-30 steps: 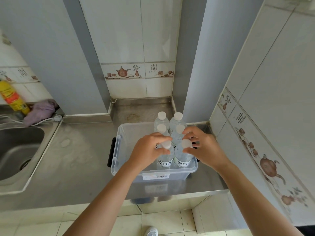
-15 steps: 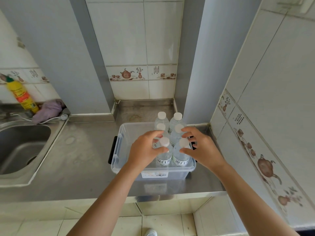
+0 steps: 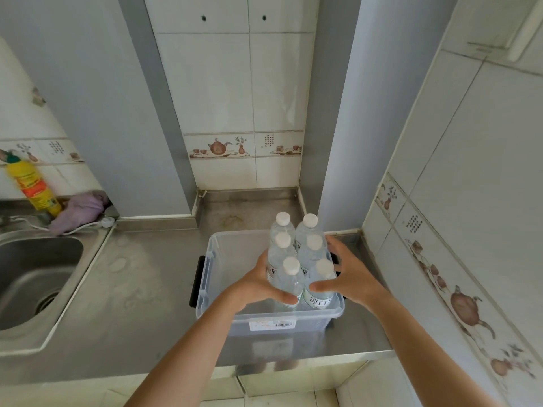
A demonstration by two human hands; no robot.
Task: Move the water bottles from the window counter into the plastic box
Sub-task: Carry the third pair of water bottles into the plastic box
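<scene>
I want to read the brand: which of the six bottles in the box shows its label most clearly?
The front-right bottle, nearest the right hand: its white label faces the camera; the others' are mostly hidden.
</scene>
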